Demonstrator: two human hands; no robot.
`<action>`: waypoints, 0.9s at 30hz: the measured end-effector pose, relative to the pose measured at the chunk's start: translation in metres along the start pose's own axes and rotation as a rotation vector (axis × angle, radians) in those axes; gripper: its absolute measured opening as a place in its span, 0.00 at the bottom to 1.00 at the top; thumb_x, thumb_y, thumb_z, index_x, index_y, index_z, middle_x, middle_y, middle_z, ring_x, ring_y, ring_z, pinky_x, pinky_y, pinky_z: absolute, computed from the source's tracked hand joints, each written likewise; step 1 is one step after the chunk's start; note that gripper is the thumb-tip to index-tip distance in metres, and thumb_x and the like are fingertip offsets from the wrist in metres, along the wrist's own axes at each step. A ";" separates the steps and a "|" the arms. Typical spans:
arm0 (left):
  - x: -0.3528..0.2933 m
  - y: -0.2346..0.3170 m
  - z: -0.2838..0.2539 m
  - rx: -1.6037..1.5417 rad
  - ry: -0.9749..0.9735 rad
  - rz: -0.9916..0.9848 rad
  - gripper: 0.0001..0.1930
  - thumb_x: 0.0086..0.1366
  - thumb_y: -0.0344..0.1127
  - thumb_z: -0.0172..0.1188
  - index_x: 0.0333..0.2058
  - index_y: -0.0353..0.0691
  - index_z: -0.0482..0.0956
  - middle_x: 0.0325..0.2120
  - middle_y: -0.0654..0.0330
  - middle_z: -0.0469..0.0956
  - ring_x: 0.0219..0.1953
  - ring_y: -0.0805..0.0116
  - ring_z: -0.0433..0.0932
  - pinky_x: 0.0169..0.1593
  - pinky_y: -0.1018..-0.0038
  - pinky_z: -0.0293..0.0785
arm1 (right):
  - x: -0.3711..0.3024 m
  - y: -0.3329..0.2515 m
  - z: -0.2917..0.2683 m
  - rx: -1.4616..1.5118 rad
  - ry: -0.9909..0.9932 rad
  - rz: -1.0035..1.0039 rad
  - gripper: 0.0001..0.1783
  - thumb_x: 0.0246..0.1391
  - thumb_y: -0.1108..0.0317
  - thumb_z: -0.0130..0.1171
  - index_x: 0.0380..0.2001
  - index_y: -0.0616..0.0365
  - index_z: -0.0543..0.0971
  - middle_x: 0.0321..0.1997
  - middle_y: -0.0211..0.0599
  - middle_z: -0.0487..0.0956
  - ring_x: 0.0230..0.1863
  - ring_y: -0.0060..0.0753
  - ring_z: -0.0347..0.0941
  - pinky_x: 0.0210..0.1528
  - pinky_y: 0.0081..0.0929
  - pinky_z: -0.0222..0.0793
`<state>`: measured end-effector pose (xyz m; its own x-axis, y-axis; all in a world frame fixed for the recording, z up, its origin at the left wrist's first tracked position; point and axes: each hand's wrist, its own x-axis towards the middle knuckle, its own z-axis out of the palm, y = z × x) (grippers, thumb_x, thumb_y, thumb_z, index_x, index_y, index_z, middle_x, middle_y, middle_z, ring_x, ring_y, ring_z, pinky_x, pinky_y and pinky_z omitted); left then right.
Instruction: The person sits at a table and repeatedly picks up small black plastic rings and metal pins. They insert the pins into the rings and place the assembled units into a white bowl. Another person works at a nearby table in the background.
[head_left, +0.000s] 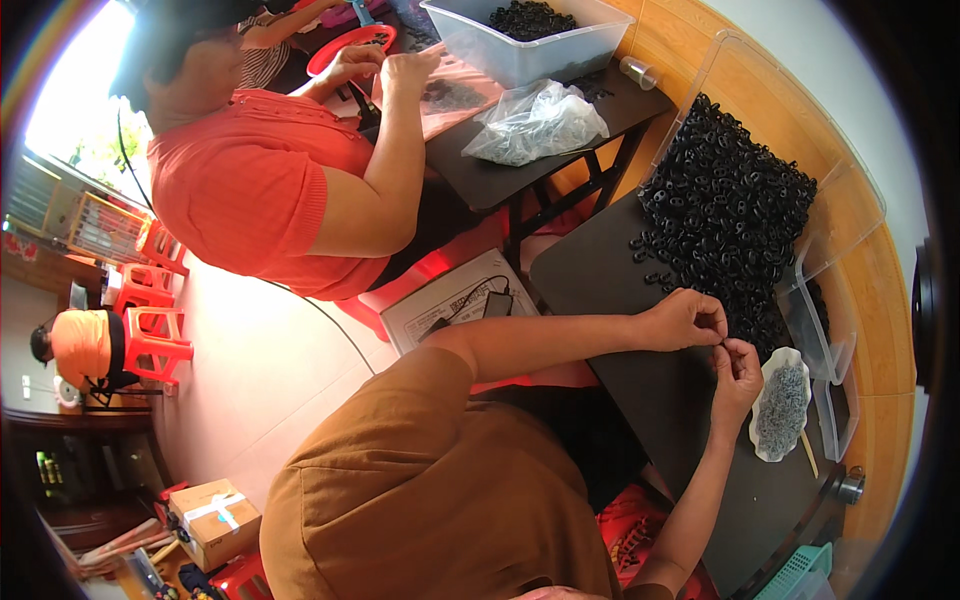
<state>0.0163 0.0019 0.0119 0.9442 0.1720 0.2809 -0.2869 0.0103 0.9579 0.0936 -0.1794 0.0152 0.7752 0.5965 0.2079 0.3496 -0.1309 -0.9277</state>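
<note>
My left hand (686, 322) and my right hand (737, 378) meet over the dark table, thumbs and fingers pinched together. Between their fingertips is a tiny dark piece, mostly covered by the fingers; its exact shape cannot be made out. Just beyond them lies a large heap of small black plastic pieces with holes (735, 190), spreading from a clear plastic bin (850, 165) onto the tabletop. Close to my right hand sits a white scalloped dish (757, 432) filled with tiny grey bits (783, 410).
A thin wooden stick (809, 455) lies beside the dish, and a metal cup-like object (851, 485) stands by the table edge. At the adjoining table, a person in red (250, 190) works near a plastic bag (540, 122) and a translucent tub (530, 55). A white carton (455, 300) stands between.
</note>
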 end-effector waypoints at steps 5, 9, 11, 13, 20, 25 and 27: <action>-0.002 -0.003 -0.001 -0.036 -0.002 -0.012 0.04 0.60 0.27 0.64 0.33 0.32 0.80 0.27 0.61 0.82 0.32 0.78 0.81 0.39 0.78 0.78 | -0.002 -0.010 0.005 0.048 -0.014 0.049 0.05 0.60 0.79 0.58 0.40 0.64 0.76 0.34 0.30 0.79 0.36 0.22 0.79 0.42 0.21 0.78; -0.002 -0.001 -0.002 -0.018 -0.007 -0.007 0.05 0.59 0.27 0.64 0.33 0.32 0.80 0.28 0.60 0.83 0.33 0.76 0.82 0.40 0.78 0.79 | -0.003 -0.010 0.006 0.067 -0.001 0.049 0.06 0.60 0.81 0.58 0.40 0.65 0.76 0.34 0.31 0.79 0.36 0.22 0.78 0.42 0.21 0.78; -0.002 0.001 -0.002 0.012 -0.014 0.007 0.05 0.59 0.27 0.64 0.33 0.32 0.81 0.28 0.59 0.83 0.33 0.75 0.83 0.40 0.77 0.79 | -0.003 -0.008 0.006 0.059 0.000 0.035 0.06 0.59 0.82 0.58 0.39 0.65 0.77 0.34 0.31 0.80 0.35 0.20 0.78 0.41 0.20 0.77; -0.002 0.000 -0.002 0.053 -0.013 0.033 0.05 0.59 0.27 0.64 0.33 0.32 0.81 0.28 0.59 0.84 0.33 0.75 0.83 0.40 0.77 0.80 | -0.002 -0.002 0.003 -0.054 -0.004 -0.035 0.06 0.58 0.82 0.59 0.38 0.64 0.77 0.34 0.30 0.79 0.34 0.18 0.77 0.40 0.18 0.75; -0.002 0.000 -0.003 0.097 -0.011 0.035 0.05 0.59 0.27 0.64 0.33 0.33 0.82 0.28 0.59 0.84 0.33 0.74 0.83 0.39 0.77 0.80 | -0.003 -0.005 0.006 -0.148 0.036 -0.061 0.05 0.56 0.82 0.61 0.35 0.63 0.77 0.30 0.26 0.78 0.32 0.15 0.74 0.37 0.15 0.70; -0.002 0.000 -0.002 0.092 -0.001 0.035 0.05 0.59 0.28 0.63 0.33 0.33 0.82 0.29 0.59 0.84 0.33 0.74 0.83 0.40 0.77 0.79 | -0.002 0.000 0.006 -0.173 0.036 -0.111 0.06 0.56 0.82 0.61 0.35 0.62 0.77 0.30 0.26 0.78 0.32 0.14 0.74 0.36 0.15 0.69; -0.002 -0.002 -0.002 0.086 0.001 0.035 0.05 0.59 0.28 0.63 0.33 0.33 0.82 0.29 0.59 0.84 0.33 0.75 0.83 0.40 0.77 0.79 | -0.002 -0.001 0.007 -0.182 0.027 -0.118 0.06 0.56 0.82 0.61 0.36 0.62 0.77 0.30 0.26 0.78 0.32 0.14 0.74 0.36 0.15 0.69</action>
<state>0.0145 0.0039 0.0096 0.9335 0.1719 0.3148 -0.3051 -0.0806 0.9489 0.0878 -0.1748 0.0139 0.7363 0.5951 0.3220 0.5258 -0.2037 -0.8259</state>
